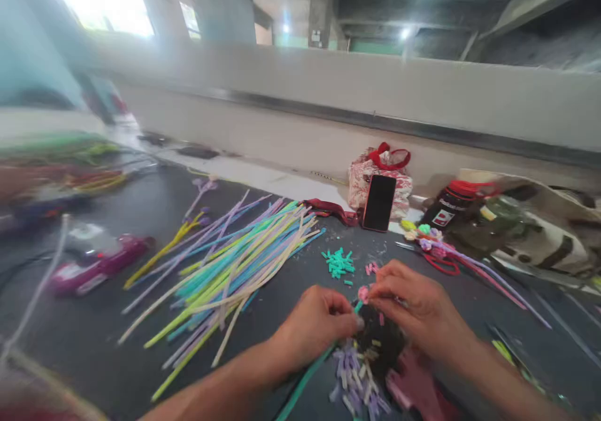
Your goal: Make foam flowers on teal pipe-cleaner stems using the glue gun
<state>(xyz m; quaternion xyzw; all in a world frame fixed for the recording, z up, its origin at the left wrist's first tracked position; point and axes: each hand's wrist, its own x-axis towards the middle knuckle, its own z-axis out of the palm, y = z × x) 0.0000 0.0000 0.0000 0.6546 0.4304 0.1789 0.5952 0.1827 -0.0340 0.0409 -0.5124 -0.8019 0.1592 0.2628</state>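
Observation:
My left hand (323, 317) is closed in a pinch around a teal pipe cleaner (307, 377), whose lower length runs down toward the table's near edge. At its top sits a small pink pipe-cleaner flower (363, 294). My right hand (417, 302) has its thumb and fingers pinched at the flower's right side; whether they hold a separate small piece is hidden. Short teal pieces (338, 262) and a few pink pieces (370, 268) lie just beyond the hands. Below them is a pile of short lilac and cream pieces (354, 374). A pink object (417, 386) lies partly under my right wrist.
Long pastel pipe cleaners (239, 258) spread across the dark table to the left. A phone (379, 202) leans on a patterned bag (359, 176). Finished flowers (427, 238), a dark red-lidded bottle (444, 205) and a large bag (554, 233) are at right; a magenta object (98, 270) is at left.

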